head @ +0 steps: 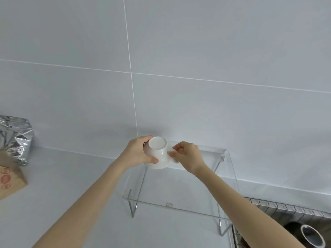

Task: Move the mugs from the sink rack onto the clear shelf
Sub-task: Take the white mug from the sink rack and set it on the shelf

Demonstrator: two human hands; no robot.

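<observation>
A white mug (pixel 157 151) stands upside down at the far left corner of the clear shelf (pixel 180 187), its base facing up. My left hand (pixel 138 153) is wrapped around the mug's left side. My right hand (pixel 187 156) pinches the mug's handle on its right side. A dark mug (pixel 304 233) lies in the wire sink rack (pixel 290 211) at the bottom right, partly cut off by the frame edge.
A crumpled silver foil bag (pixel 15 138) and a brown paper bag (pixel 9 181) sit on the white counter at the far left. The tiled wall rises right behind the shelf.
</observation>
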